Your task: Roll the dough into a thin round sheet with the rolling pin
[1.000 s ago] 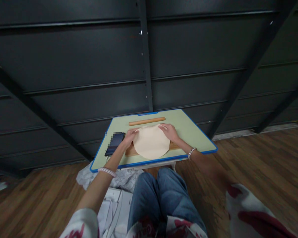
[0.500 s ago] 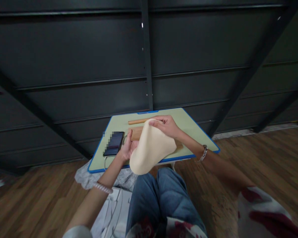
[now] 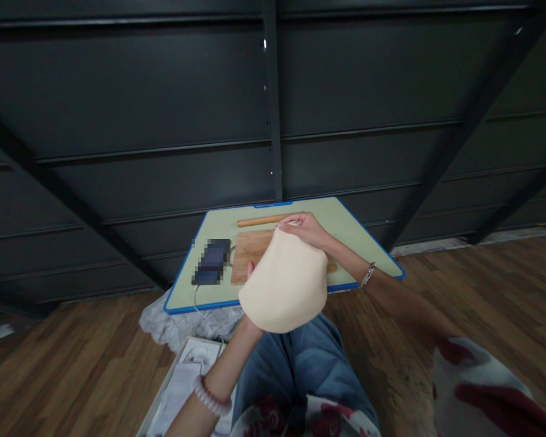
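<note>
A round, pale sheet of rolled dough (image 3: 284, 285) hangs in the air above my lap, in front of the small green table (image 3: 355, 240). My right hand (image 3: 304, 227) pinches its far top edge. My left hand (image 3: 250, 271) is under the sheet and mostly hidden; only a fingertip shows at the left edge, so it seems to hold the dough up from below. The wooden board (image 3: 250, 255) lies bare on the table. A wooden rolling pin (image 3: 261, 221) rests beyond the board.
A dark phone (image 3: 212, 269) with a cable lies on the table's left side. Crumpled cloth (image 3: 182, 321) and white papers (image 3: 182, 388) lie on the wooden floor at left. A dark metal wall rises behind the table.
The dough was lifted off the board by both hands and brought toward me. My left hand slid under it, and the board now lies uncovered.
</note>
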`<state>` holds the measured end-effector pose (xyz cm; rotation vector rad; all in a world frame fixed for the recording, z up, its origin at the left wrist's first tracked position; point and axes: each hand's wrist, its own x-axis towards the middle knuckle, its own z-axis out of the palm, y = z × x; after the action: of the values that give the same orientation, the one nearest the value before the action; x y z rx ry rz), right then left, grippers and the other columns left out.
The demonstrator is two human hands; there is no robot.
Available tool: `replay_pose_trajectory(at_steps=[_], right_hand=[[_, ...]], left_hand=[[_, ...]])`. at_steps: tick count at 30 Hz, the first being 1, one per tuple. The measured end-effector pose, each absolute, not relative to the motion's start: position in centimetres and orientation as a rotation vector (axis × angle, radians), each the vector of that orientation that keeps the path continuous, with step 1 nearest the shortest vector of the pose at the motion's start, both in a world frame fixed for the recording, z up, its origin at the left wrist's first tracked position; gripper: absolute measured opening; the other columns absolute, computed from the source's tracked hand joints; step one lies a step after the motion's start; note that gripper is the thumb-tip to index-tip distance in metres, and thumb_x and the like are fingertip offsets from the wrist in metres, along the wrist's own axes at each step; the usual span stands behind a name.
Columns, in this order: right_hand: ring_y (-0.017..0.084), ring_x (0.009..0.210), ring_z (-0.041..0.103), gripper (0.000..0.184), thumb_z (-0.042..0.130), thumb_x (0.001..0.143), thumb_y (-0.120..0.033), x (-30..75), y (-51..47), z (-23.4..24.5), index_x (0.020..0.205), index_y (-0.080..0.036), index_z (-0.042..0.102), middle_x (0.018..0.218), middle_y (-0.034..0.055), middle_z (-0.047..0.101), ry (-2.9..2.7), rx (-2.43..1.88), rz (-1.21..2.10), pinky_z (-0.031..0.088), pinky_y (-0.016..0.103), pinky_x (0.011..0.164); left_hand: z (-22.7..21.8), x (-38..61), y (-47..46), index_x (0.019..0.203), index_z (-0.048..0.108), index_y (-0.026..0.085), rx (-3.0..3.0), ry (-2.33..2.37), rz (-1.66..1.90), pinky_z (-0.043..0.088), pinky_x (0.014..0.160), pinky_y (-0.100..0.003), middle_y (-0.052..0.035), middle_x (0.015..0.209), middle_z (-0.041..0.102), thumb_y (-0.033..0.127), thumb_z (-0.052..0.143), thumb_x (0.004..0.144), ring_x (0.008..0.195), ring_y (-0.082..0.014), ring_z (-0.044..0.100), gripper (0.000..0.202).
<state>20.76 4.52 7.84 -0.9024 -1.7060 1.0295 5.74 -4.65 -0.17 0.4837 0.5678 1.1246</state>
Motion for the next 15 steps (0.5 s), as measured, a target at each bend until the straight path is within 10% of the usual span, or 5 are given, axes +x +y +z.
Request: replay_pose_trajectory(at_steps=[4,9,15], right_hand=[[0.011,0.057,0.055,0.022,0.066,0.073,-0.036,20.8,5.3,5.1,0.081,-0.016,0.069,0.068,-0.0006,0.065,-1.464,-1.068,1.213,0.042,0.022,0.054],[0.015,0.068,0.063,0.035,0.048,0.089,-0.045,21.0,3.5,3.3,0.09,-0.015,0.066,0.077,0.0047,0.069,-1.141,-0.915,1.785,0.049,0.026,0.066],[0.019,0.085,0.065,0.062,0.024,0.09,-0.065,20.6,-0.4,2.3,0.097,-0.016,0.062,0.084,0.0058,0.072,-0.555,-0.581,2.244,0.048,0.036,0.085]], left_hand=[[0.6,5.6,-5.9,0.075,0.071,0.015,0.738,0.605,1.203,0.054,0.073,-0.028,-0.0137,0.086,0.072,0.036,0.022,0.09,0.086,-0.0213,0.068,0.055],[3.5,4.0,-5.3,0.101,0.068,0.018,0.514,0.507,1.26,0.044,0.095,-0.047,-0.0088,0.11,0.067,0.067,0.024,0.083,0.117,-0.0291,0.053,0.069],[5.8,3.4,-4.5,0.096,0.069,0.018,0.276,0.399,1.371,0.044,0.097,-0.042,-0.0065,0.094,0.072,0.066,0.03,0.083,0.111,-0.0282,0.058,0.062]])
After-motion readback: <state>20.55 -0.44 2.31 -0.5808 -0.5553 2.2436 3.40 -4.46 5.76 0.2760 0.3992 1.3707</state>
